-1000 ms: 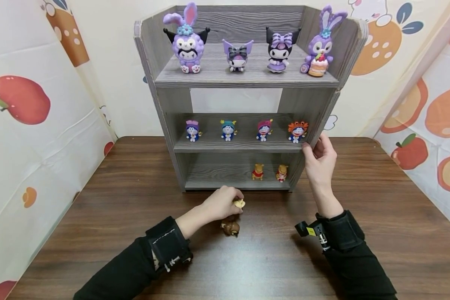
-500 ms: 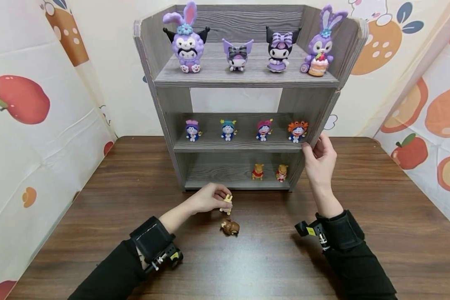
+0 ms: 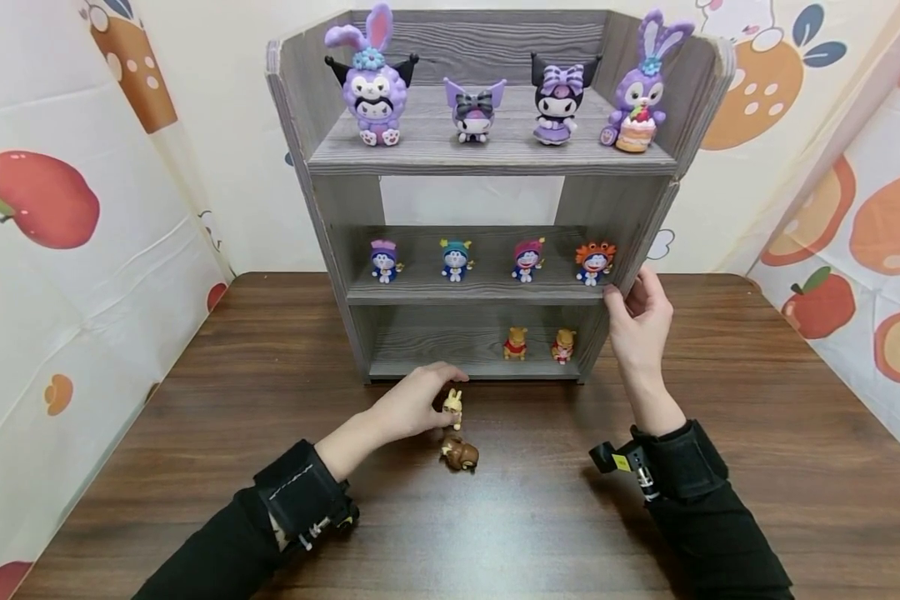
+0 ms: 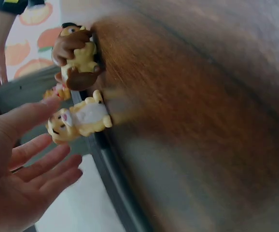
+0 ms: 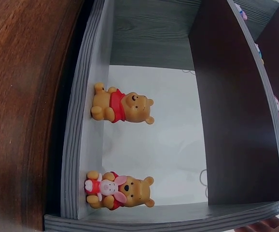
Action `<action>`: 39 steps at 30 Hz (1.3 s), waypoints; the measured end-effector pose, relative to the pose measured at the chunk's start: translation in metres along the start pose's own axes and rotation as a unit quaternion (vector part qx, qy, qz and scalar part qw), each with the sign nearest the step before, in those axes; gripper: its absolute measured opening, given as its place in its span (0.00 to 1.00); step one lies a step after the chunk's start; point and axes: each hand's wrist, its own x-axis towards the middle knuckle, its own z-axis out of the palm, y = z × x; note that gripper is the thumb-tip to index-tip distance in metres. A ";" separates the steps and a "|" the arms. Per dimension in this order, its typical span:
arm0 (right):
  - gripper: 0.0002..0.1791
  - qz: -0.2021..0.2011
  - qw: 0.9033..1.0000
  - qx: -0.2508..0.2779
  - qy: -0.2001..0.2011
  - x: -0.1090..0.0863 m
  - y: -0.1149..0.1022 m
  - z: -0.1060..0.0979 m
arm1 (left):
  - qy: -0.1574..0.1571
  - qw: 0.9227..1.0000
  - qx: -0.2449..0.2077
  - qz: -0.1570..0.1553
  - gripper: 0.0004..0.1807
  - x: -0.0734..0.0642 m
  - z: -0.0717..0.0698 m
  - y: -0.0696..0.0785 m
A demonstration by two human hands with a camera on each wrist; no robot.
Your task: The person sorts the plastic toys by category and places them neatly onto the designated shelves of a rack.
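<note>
My left hand (image 3: 412, 404) is beside a small cream long-eared rabbit figurine (image 3: 453, 407), which stands on the table in front of the shelf. In the left wrist view its fingers are spread, the thumb close to the head of the rabbit figurine (image 4: 79, 118). Nearer to me lies a brown owl-like figurine (image 3: 459, 453), its yellow belly showing in the left wrist view. My right hand (image 3: 641, 321) grips the right side panel of the grey display shelf (image 3: 476, 297), thumb at the front edge and the fingers partly hidden behind.
Two yellow bear figurines (image 5: 122, 106) stand on the right of the bottom shelf. Blue figurines with coloured hats (image 3: 456, 261) line the middle shelf, and purple figurines (image 3: 558, 104) the top one. Brown wooden table (image 3: 525, 517) spreads around; printed cloth hangs behind.
My left hand has moved left with the rabbit figurine, set it upright behind the brown figurine, and loosened its fingers from it. The right hand has stayed on the shelf.
</note>
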 end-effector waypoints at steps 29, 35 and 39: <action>0.19 0.001 1.000 -0.013 0.004 -0.001 0.002 0.001 | 0.058 0.993 0.104 -0.017 0.20 0.010 -0.004 0.012; 0.19 -0.006 1.000 -0.008 0.003 -0.001 0.001 0.001 | 0.087 0.991 0.094 -0.034 0.20 0.024 -0.010 0.011; 0.19 -0.009 1.000 -0.006 0.002 -0.001 0.001 0.001 | 0.094 0.990 0.094 -0.052 0.19 0.034 -0.012 0.009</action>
